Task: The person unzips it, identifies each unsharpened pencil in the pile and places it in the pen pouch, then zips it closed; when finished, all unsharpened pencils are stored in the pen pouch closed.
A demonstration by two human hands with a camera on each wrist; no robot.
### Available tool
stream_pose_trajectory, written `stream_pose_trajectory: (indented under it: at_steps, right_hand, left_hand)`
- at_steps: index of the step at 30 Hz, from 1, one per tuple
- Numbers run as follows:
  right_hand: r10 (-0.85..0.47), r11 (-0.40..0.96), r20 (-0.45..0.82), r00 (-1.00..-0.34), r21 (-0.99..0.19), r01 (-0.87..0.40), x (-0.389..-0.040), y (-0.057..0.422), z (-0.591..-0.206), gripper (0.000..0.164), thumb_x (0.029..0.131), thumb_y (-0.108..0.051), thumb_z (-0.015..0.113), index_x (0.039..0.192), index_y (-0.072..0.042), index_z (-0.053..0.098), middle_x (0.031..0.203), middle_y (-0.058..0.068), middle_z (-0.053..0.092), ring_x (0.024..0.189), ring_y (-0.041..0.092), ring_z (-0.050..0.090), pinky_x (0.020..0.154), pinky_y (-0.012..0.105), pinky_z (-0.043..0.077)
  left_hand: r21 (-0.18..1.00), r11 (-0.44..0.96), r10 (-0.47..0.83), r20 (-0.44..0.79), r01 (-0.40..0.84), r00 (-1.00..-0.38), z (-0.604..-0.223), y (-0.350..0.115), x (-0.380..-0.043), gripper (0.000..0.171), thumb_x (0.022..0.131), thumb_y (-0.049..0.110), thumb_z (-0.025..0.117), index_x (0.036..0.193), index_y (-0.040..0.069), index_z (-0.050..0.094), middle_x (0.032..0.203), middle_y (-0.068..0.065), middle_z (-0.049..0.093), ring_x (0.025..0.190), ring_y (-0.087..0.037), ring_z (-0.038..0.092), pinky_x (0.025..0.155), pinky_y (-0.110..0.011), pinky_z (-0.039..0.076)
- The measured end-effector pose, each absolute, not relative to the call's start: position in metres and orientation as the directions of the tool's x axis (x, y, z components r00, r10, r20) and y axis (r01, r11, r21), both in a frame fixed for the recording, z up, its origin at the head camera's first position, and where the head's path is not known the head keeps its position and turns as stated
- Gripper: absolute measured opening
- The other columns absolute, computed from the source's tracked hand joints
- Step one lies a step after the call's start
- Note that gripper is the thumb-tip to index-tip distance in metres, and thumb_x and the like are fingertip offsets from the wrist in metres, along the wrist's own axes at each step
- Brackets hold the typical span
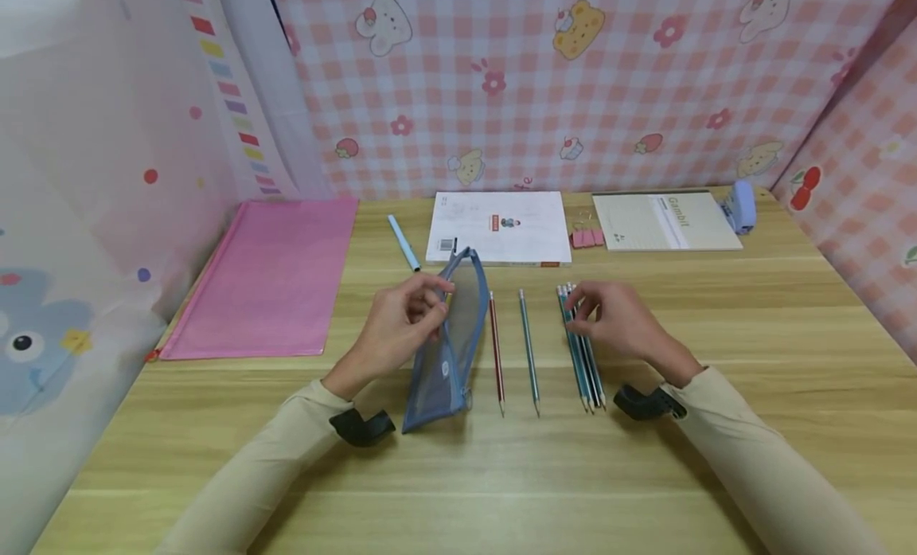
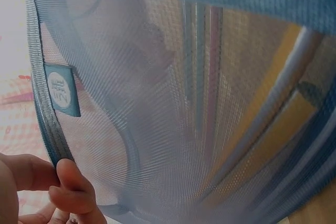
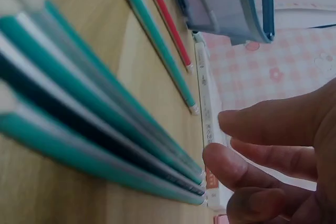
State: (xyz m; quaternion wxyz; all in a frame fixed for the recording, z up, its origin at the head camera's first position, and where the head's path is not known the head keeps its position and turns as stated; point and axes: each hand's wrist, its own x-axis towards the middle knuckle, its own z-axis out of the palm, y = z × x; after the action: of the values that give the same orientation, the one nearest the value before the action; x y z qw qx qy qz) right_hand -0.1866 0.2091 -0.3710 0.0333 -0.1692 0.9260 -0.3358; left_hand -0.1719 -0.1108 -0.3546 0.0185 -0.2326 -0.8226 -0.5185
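Note:
My left hand (image 1: 399, 320) pinches the zip edge of a blue mesh pencil case (image 1: 435, 380), whose top gapes. Through its mesh, long yellow items (image 2: 270, 140) show in the left wrist view. To the case's right, a red pencil (image 1: 497, 354) and a teal pencil (image 1: 529, 353) lie apart on the table. My right hand (image 1: 618, 320) hovers by the eraser ends of a bunch of teal and dark pencils (image 1: 582, 364). Thumb and fingers are bent with a gap between them, holding nothing; the right wrist view shows them apart from the pencils.
A pink zip folder (image 1: 265, 276) lies at the left. Toward the back are a light blue pen (image 1: 404, 242), a white book (image 1: 501, 228), pink binder clips (image 1: 587, 238), a notebook (image 1: 666, 220) and a purple stapler (image 1: 742, 208). Patterned cloth borders the wooden table (image 1: 487, 499).

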Motion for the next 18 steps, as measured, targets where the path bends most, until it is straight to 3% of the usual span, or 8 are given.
stream_pose_trajectory:
  at_steps: [18]
  right_hand:
    - [-0.359, 0.754, 0.0, -0.933, -0.589, -0.29, -0.1835, 0.2151, -0.3808, 0.017, 0.082, 0.002, 0.073, 0.097, -0.002, 0.069, 0.082, 0.009, 0.068, 0.069, 0.015, 0.06, 0.058, 0.024, 0.048]
  left_hand:
    - [0.839, 0.358, 0.371, 0.276, 0.411, -0.887, -0.354, -0.1111, -0.1711, 0.023, 0.097, 0.002, 0.057, 0.118, 0.004, 0.065, 0.08, -0.013, 0.068, 0.059, -0.028, 0.063, 0.049, -0.023, 0.045]
